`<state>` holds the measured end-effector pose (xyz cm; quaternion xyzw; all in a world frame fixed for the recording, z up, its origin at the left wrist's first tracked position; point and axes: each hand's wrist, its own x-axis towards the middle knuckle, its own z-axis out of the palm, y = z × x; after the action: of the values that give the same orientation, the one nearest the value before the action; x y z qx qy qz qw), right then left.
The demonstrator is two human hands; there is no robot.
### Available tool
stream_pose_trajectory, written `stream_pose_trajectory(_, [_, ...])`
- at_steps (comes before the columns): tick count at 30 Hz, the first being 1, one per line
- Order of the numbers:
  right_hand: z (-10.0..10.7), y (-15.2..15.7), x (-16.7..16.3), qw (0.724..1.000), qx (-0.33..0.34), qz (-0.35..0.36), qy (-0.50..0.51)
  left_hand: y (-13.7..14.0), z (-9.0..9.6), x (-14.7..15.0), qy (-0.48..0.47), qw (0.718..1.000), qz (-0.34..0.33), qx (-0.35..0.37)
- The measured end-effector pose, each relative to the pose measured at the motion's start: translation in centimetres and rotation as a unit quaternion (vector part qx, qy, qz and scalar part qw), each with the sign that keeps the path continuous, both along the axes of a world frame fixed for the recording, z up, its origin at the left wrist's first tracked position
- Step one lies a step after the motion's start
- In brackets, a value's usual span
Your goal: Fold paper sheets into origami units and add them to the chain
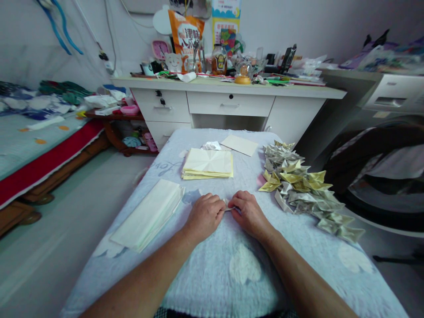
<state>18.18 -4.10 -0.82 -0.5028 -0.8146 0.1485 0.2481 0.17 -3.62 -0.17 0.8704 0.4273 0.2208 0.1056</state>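
Between my two hands is a small folded piece of paper (228,208), mostly covered by the fingers. My left hand (206,215) pinches its left end and my right hand (247,213) grips its right end, both low over the cloth. Beyond them lies a stack of creased pale-yellow paper sheets (208,161). To the left is a bundle of long folded white paper strips (149,215). On the right, many pointed folded paper pieces (301,185), grey and yellow, are nested in a long row.
A pale blue patterned cloth (212,274) covers the work surface. At its far end are a flat card (240,145) and a crumpled white tissue (212,145). Behind stands a cluttered white desk (228,101); a washing machine (387,132) is at right, a bed (43,145) at left.
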Motion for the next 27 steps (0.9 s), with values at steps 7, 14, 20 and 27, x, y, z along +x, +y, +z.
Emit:
stream_pose_trajectory(7, [0.03,0.18,0.11,1.0,-0.005,-0.009,0.005,0.34,-0.07,0.04,-0.031,0.998,0.006,-0.053])
stream_pose_trajectory(14, [0.03,0.15,0.12,1.0,-0.003,-0.009,0.003,0.28,-0.07,0.08,-0.04,0.997,0.021,-0.066])
stream_pose_trajectory(20, [-0.12,0.23,0.09,1.0,-0.004,-0.016,0.001,0.27,-0.12,0.06,-0.044,0.996,0.019,-0.072])
stream_pose_trajectory(27, [-0.23,0.28,0.21,1.0,-0.003,-0.021,0.011,0.44,-0.3,0.03,-0.05,0.996,0.023,-0.075])
